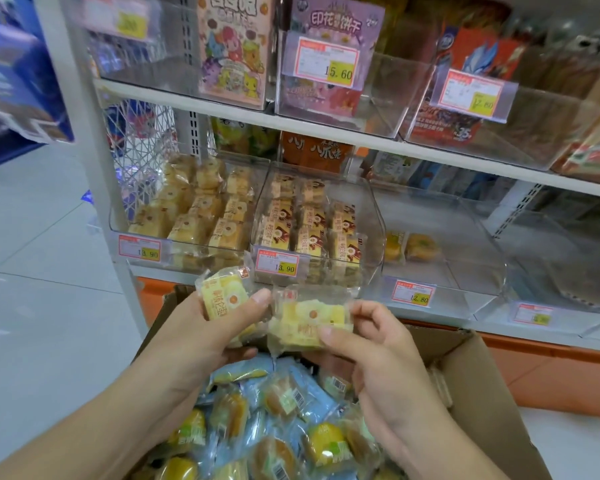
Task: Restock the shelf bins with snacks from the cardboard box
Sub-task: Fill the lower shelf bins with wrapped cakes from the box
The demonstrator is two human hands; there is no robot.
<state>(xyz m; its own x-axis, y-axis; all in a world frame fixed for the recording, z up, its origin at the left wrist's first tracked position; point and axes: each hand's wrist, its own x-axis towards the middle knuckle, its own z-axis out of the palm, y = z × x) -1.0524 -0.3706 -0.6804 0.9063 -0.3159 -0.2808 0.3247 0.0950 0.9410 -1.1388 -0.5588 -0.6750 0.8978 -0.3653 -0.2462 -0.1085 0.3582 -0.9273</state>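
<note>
Both hands hold wrapped yellow cakes above the box (471, 375), the left hand (201, 327) gripping one (222, 297), the right hand (368, 337) pinching another (309, 320), its long axis crosswise, with the matching bin (194, 209) at eleven o'clock, nearer the left.

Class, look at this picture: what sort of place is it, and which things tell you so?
Most likely a shop's snack aisle: clear shelf bins of wrapped cakes, price tags on their fronts, and an open cardboard box of stock below.
</note>
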